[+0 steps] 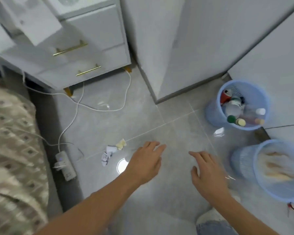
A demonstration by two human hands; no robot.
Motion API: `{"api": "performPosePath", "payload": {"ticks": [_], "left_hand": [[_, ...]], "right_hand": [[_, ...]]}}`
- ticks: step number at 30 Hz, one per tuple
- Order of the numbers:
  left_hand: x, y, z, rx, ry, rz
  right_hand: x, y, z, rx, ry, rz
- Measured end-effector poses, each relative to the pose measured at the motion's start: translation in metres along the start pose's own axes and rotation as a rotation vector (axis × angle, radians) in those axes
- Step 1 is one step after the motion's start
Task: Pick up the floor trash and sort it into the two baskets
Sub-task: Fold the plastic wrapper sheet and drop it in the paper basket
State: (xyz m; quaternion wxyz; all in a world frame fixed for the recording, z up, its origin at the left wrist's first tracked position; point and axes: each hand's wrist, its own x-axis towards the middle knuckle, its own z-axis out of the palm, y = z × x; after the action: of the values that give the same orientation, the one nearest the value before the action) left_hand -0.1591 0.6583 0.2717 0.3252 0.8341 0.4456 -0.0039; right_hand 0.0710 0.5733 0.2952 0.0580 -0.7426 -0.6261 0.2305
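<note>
Lying just left of left hand (145, 164) grip: crumpled paper (109, 154); both grips released, empty.

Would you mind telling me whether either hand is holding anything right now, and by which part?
Nothing is held: the left hand and right hand are both open above the floor.

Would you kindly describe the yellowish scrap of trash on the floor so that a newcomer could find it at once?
Start at the white nightstand with gold handles and follow the white cable down to the power strip on the grey floor. Just right of it, beyond the left hand, lies crumpled paper. The yellowish scrap is the farther piece, pale yellow, unlike the white crumpled paper touching it.
</note>
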Motion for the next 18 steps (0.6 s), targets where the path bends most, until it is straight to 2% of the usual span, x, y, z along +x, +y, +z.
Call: {"api": "performPosePath", "payload": {"ticks": [4,9,13,18], "left_hand": [[-0.079,-0.086,-0.005,-0.022,0.070,-0.213],[-0.153,-0.166,0.031,-0.111,0.114,-0.492],[-0.179,-0.209,0.076,-0.185,0.122,-0.653],[-0.158,-0.255,0.131,-0.327,0.188,-0.826]], "right_hand": [[0.019,-0.078,0.076,0.018,-0.180,-0.104],[0.043,-0.146,0.168,-0.003,-0.355,-0.175],[0.071,-0.166,0.231,-0.045,-0.418,-0.184],[0.120,-0.162,0.297,-0.197,-0.432,-0.235]]}}
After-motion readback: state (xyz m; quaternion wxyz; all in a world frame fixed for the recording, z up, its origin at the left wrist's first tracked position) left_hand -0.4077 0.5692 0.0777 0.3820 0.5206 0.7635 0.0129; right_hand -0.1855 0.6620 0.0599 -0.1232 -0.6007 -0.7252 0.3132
